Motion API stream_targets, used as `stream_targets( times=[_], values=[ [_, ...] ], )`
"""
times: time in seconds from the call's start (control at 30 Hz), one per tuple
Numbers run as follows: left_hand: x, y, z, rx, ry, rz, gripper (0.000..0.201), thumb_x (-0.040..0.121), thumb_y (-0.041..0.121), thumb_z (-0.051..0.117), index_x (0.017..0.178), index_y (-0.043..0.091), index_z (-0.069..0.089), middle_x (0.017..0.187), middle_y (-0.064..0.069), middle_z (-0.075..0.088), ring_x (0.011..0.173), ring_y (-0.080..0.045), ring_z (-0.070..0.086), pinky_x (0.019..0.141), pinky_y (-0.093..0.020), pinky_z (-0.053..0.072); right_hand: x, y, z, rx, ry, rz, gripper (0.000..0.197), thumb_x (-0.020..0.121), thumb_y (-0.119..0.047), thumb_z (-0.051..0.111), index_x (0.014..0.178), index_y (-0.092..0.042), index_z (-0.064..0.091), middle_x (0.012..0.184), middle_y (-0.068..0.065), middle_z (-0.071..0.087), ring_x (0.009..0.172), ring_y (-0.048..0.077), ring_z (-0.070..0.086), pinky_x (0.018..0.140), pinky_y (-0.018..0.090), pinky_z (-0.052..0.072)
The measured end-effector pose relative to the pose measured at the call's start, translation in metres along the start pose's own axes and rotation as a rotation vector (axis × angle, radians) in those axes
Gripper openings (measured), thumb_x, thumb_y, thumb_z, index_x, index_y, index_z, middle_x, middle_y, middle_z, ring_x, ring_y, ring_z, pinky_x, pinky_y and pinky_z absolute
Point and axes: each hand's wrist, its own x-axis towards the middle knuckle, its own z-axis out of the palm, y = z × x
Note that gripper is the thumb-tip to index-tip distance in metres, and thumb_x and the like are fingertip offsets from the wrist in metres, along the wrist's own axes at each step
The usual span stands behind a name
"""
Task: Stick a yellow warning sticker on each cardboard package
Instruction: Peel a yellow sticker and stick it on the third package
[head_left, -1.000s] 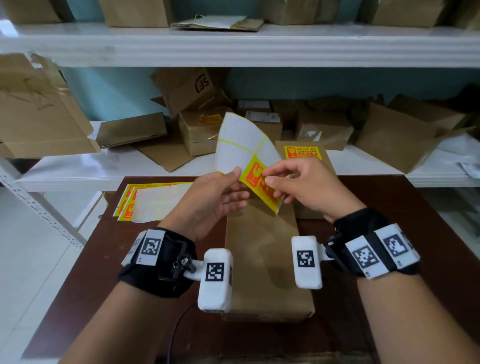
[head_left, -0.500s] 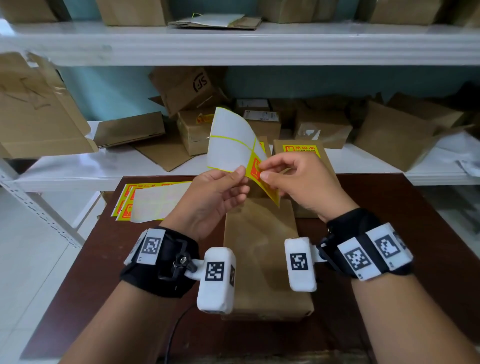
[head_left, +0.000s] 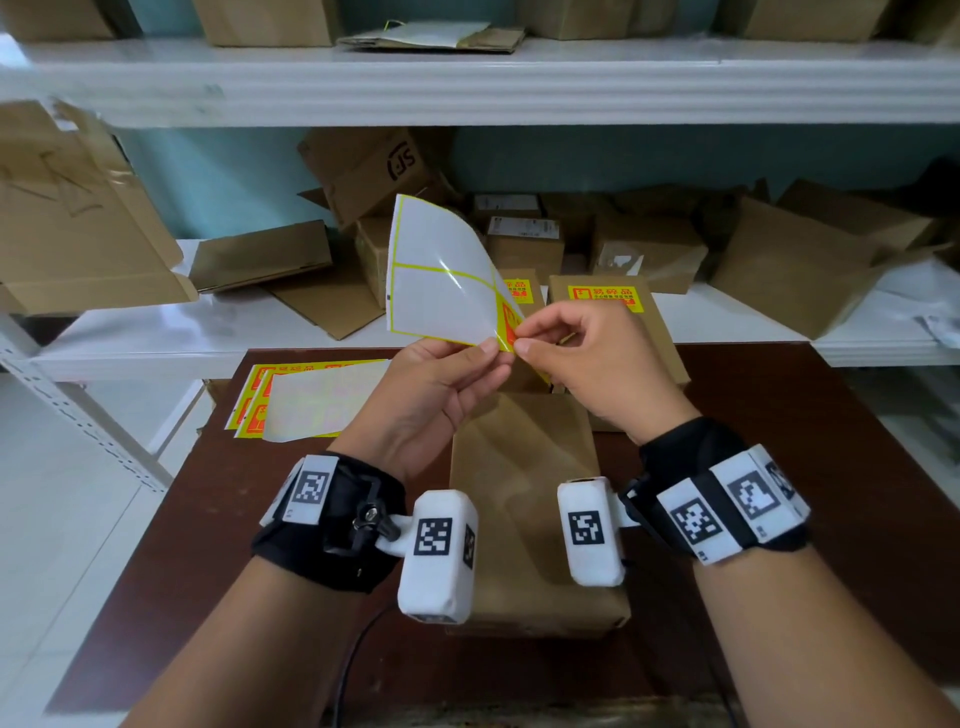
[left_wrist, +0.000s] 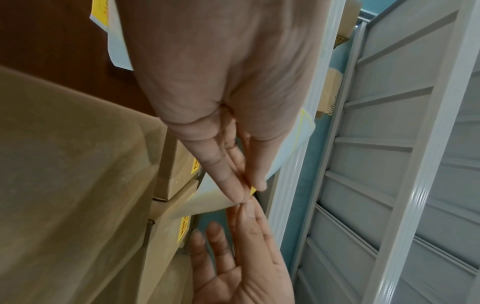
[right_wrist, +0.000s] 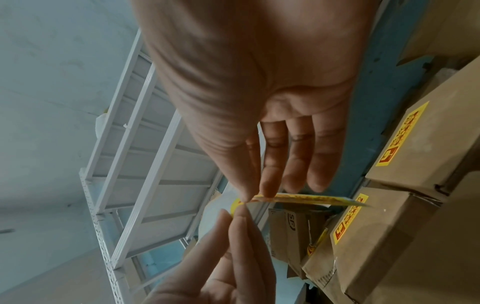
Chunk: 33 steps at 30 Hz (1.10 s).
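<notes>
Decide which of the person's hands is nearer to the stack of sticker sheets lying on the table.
Left. The left hand is raised just right of the sticker sheets, holding the backing sheet; the right hand lies farther right, beyond the left.

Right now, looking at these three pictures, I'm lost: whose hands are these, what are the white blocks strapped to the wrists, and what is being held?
No machine here: a person's two bare hands work, filmed by three cameras. The wide picture comes from a head camera; the two close-ups come from the white wrist cameras strapped on with black bands, each looking along a palm to the fingers. The left hand pinches a glossy white backing sheet with yellow outlines. The right hand pinches the yellow warning sticker at the sheet's corner, apparently peeling it. Below them, on the dark brown table, lies a plain brown cardboard package with no sticker on its visible top. Beyond it sit packages that already have stickers, and to the left a pile of sticker sheets.
</notes>
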Motion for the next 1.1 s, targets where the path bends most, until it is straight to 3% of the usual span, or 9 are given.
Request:
stream_targets(
  times=[0.37,0.5,0.8,0.97,1.1],
  values=[
    [-0.0015,0.0010,0.0006,-0.026,-0.022,-0.007,0.011,0.092,-0.004,0.059,0.098,-0.003,0.067,0.085,-0.011,0.075,0.078,-0.014,0.074,0.073,-0.022,0.060,-0.0017,-0.0053,0.0003,0.007,-0.006,-0.014,0.011,0.087,-0.022,0.076,0.082,-0.031,0.075,0.073,-0.008,0.072,0.066,0.006,0.066,0.066,0.035,0.059],
    [-0.0011,-0.0001,-0.0006,0.025,-0.020,-0.016,0.014,0.089,0.000,0.063,0.103,0.001,0.069,0.089,-0.009,0.075,0.081,-0.013,0.074,0.071,-0.022,0.060,-0.0021,-0.0060,0.0026,-0.002,-0.031,-0.024,0.012,0.088,-0.021,0.075,0.083,-0.032,0.074,0.075,-0.011,0.073,0.071,0.003,0.068,0.069,0.031,0.059],
    [-0.0004,-0.0007,-0.0039,0.081,-0.029,-0.020,0.012,0.082,0.008,0.069,0.092,0.002,0.071,0.092,-0.012,0.077,0.084,-0.016,0.075,0.074,-0.026,0.061,-0.0029,-0.0050,0.0037,0.001,-0.057,0.003,0.003,0.086,-0.028,0.078,0.089,-0.029,0.076,0.077,-0.011,0.074,0.072,0.004,0.069,0.066,0.025,0.056],
    [-0.0004,0.0001,-0.0048,0.113,-0.052,-0.021,0.022,0.076,0.013,0.072,0.095,0.001,0.072,0.095,-0.013,0.077,0.091,-0.019,0.075,0.079,-0.028,0.061,-0.0034,-0.0061,0.0016,-0.017,-0.059,0.018,0.006,0.087,-0.028,0.076,0.090,-0.024,0.079,0.077,-0.009,0.075,0.072,0.006,0.070,0.068,0.029,0.059],
    [-0.0002,0.0002,-0.0051,0.133,-0.047,-0.015,0.020,0.082,0.010,0.069,0.099,0.000,0.071,0.097,-0.012,0.076,0.091,-0.018,0.075,0.081,-0.028,0.061,-0.0030,-0.0062,0.0015,-0.025,-0.057,0.019,0.005,0.087,-0.028,0.076,0.090,-0.025,0.080,0.078,-0.009,0.076,0.073,0.008,0.070,0.070,0.033,0.060]
  ],
)
